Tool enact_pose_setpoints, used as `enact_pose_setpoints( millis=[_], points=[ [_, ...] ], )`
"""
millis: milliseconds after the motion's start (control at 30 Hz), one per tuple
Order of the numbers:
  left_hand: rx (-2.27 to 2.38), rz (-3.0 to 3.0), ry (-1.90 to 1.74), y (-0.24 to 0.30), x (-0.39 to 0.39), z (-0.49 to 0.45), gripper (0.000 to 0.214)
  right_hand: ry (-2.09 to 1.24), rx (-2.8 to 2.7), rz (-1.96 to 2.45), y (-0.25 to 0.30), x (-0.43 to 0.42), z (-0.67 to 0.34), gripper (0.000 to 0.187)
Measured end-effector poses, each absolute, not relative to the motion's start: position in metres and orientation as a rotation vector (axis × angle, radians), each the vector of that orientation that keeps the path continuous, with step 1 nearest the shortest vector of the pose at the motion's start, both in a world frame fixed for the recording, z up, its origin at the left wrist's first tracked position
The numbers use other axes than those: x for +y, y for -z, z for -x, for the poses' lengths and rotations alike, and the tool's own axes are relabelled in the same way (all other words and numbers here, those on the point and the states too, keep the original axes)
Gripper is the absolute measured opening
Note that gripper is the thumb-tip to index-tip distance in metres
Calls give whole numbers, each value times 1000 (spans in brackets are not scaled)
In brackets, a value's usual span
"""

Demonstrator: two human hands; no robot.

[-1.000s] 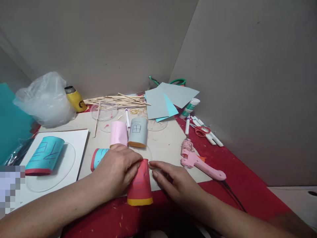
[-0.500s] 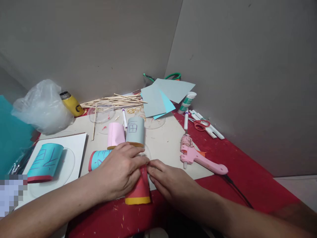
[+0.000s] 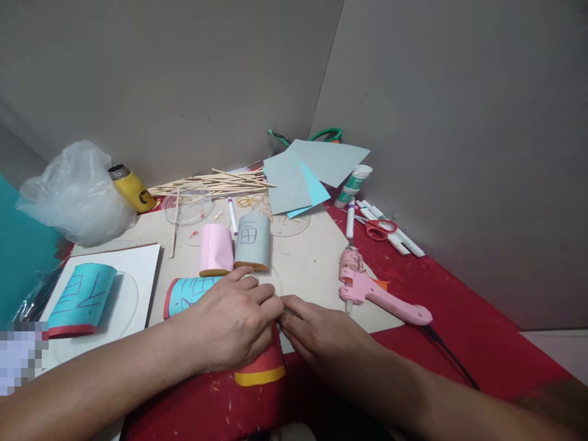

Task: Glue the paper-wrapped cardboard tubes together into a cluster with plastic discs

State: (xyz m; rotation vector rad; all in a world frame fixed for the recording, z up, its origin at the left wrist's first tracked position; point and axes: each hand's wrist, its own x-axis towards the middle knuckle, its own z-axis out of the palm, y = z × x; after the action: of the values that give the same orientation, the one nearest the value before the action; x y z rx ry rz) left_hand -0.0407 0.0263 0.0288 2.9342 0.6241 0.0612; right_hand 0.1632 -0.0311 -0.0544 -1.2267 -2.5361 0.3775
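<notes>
A red paper tube (image 3: pixel 264 361) with a yellow band at its near end lies at the table's front edge. My left hand (image 3: pixel 243 321) lies over its upper part with the fingers curled, covering much of it. My right hand (image 3: pixel 307 324) presses in from the right, fingers together at the tube's far end, touching the left fingertips. Just beyond lie a pink paper tube (image 3: pixel 215 248) and a grey paper tube (image 3: pixel 253 242) with a drawn window. A blue paper tube (image 3: pixel 186 297) with a red band is partly behind my left hand.
At right lies a pink glue gun (image 3: pixel 386 300) with its cord, near red scissors (image 3: pixel 381 229), markers (image 3: pixel 407 241) and a glue bottle (image 3: pixel 353 185). Wooden sticks (image 3: pixel 202 185) and paper sheets (image 3: pixel 289 184) lie behind. Another blue tube (image 3: pixel 85 297) rests on a white board (image 3: pixel 154 263) at left.
My left fingers have curled more and shifted slightly right along the red tube. The red tube's near end sits slightly lower and further right in view. My right hand stays beside it.
</notes>
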Motion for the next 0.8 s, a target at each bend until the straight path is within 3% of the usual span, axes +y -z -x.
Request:
enact_pose_setpoints(
  millis=[267, 500, 800],
  points=[
    [664, -2861, 110, -38, 31, 35, 15, -231, -2527, 1212, 47, -32, -163, 20],
    [643, -2807, 288, -44, 41, 24, 16, -320, -2552, 1216, 40, -32, -164, 21],
    [589, -2816, 272, -44, 41, 24, 16, -322, -2590, 1322, 37, -32, -163, 29]
  ],
)
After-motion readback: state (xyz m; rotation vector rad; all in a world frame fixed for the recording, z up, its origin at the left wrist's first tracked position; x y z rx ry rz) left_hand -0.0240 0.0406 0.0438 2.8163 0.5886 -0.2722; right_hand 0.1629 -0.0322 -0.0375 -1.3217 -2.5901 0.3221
